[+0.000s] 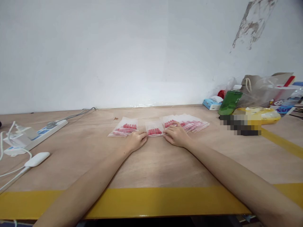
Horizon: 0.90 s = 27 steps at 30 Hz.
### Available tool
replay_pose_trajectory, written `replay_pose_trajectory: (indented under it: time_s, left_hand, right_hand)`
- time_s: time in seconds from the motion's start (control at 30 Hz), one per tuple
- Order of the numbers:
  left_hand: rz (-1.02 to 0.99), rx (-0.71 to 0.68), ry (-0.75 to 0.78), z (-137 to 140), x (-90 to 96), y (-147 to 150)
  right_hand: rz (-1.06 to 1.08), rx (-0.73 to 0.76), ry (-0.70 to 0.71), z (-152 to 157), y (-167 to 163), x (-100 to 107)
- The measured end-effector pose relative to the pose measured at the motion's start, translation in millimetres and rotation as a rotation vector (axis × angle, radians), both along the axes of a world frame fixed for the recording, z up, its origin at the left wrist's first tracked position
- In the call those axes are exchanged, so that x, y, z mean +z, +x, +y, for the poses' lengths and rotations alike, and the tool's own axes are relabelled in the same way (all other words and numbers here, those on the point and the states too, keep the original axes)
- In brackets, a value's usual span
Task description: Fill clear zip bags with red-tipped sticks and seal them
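A small clear plastic bag [153,124] lies flat on the table between my hands, with a row of several red pieces in its lower part. My left hand [137,140] has its fingers closed at the bag's lower left corner. At the lower right corner, my right hand [176,135] pinches the edge; its fingertips are partly hidden. A stack of similar bags [124,126] lies just beyond my left hand. More such bags [194,122] spread in an overlapping row behind and right of my right hand.
A white power strip [48,134] with plugged-in chargers and cables lies on the left. At the right stand a green bottle [230,101], a blue tissue pack [212,103], a yellow packet [267,115] and plastic bags. Yellow tape [165,201] runs along the table's front edge.
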<state>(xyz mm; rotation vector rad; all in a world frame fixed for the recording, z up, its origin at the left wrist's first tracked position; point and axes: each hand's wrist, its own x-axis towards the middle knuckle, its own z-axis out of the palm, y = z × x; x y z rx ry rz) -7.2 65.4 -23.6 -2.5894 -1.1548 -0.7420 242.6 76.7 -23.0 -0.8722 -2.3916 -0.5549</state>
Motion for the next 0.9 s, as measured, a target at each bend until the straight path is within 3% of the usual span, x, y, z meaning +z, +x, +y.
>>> replay_pose_trajectory:
  time_s: [0.3, 0.63, 0.9]
  left_hand:
    - [0.097, -0.038, 0.13, 5.1, -1.2, -4.3]
    - [0.18, -0.182, 0.553, 9.0, 1.8, -5.9]
    - [0.211, -0.198, 0.561, 4.8, 8.2, -2.4]
  right_hand:
    - [-0.096, -0.05, 0.032, 1.1, -2.9, 2.3]
    - [-0.055, 0.0, 0.25, 5.5, -0.8, -2.9]
    - [-0.081, -0.007, 0.269, 2.0, -1.7, 0.7]
